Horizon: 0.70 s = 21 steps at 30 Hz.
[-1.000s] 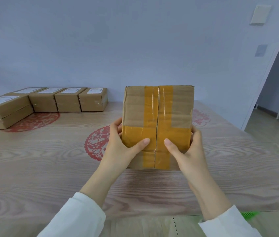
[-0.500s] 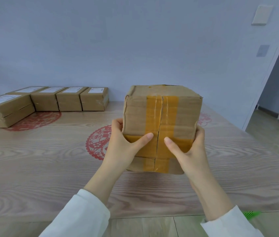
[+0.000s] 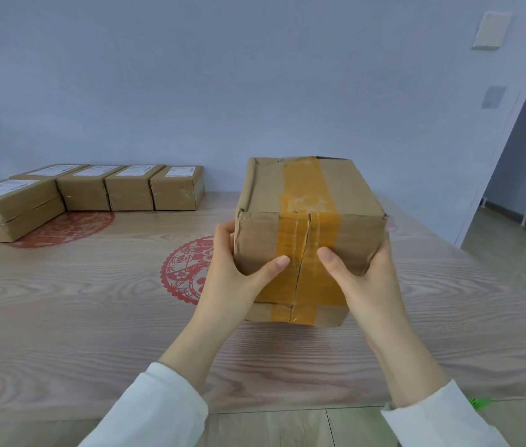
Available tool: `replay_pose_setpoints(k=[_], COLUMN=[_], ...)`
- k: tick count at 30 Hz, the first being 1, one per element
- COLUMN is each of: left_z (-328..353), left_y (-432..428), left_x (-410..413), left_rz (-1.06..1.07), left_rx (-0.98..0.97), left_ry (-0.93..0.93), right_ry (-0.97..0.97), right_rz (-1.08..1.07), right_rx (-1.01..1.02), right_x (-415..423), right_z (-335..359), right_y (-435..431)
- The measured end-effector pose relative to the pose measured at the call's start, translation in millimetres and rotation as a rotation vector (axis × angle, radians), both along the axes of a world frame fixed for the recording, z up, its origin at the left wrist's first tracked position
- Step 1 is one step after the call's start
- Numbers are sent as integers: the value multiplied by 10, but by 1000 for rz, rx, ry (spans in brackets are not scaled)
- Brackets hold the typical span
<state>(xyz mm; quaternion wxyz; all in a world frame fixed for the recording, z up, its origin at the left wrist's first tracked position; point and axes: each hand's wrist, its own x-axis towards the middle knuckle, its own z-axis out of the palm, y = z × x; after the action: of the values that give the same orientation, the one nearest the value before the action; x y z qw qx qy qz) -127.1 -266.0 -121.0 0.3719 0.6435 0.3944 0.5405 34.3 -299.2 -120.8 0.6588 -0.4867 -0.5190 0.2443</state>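
So the cardboard box [image 3: 345, 201] is up in both hands over the middle of the wooden table [image 3: 94, 317], tipped so you can see its top and its near face. Can't tell if the bottom edge is touching the tabletop or just above it. Wide yellow-brown tape [image 3: 303, 195] runs over the top and down the front, right along the flap seam, with another strip crossing it lower down.

The left hand [image 3: 232, 275] grips the left side and the right hand [image 3: 368, 279] grips the right. Both thumbs are spread away from the other fingers and pressed flat on the near face, one each side of the seam, tips close but not touching. The other fingers curl round the side edges, mostly hidden behind the box. White sleeves [image 3: 158, 411] on both arms.

Just left of the box there's a red paper-cut pattern [image 3: 187, 269] on the table. Well off at the back left sits a row of four small labelled boxes [image 3: 129, 191] against the wall, touching side by side, with a bigger flat box [image 3: 10, 211] beside them.
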Motion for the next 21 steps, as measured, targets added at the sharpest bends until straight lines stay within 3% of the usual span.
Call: replay_pose_setpoints(k=[21], left_z=[173], left_y=[22], left_x=[-48], left_rz=[9], left_rx=[-80], left_ry=[-84], right_ry=[22], right_rz=[63], right_rx=[22], right_x=[21], right_z=[-7], right_y=[1])
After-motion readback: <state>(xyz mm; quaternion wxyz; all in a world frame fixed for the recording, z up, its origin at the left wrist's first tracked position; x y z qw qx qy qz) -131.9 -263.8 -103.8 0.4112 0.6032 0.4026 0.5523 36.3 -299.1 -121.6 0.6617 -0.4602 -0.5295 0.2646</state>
